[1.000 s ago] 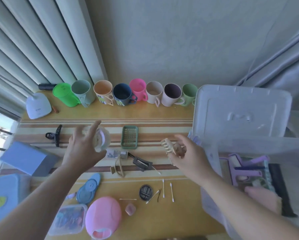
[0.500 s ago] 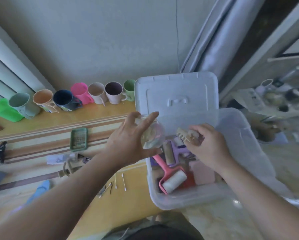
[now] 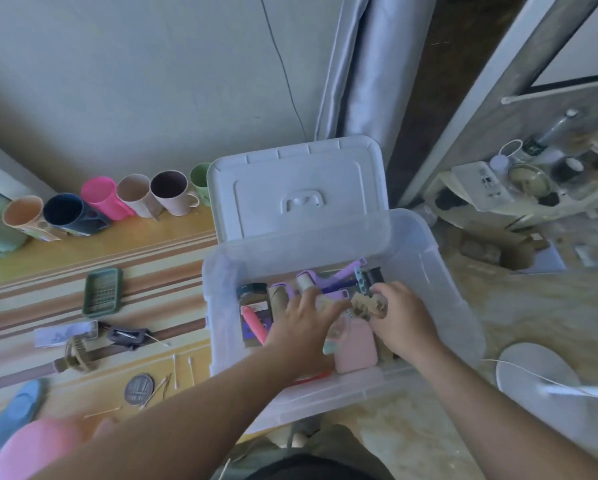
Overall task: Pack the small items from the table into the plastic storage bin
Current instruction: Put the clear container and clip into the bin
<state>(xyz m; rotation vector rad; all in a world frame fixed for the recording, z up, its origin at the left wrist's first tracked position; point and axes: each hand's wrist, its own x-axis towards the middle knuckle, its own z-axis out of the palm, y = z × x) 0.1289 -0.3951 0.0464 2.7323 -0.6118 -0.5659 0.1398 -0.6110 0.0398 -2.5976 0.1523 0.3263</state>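
1. Clear plastic storage bin (image 3: 425,244) sits mid-frame, its lid (image 3: 297,192) propped up behind.
2. Right hand (image 3: 399,318) is down inside, pinching a beige claw hair clip (image 3: 365,304).
3. Left hand (image 3: 302,329) is inside too, fingers curled round a small clear round thing (image 3: 335,332); it's blurry.
4. Cotton swabs (image 3: 175,370) lie on the table (image 3: 83,251), lower left.

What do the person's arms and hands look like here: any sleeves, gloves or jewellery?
Both forearms are bare up to the frame edge, with no sleeves in view. The left hand and right hand are ungloved; no rings, watch or bracelets show. Motion blur hides finer detail.
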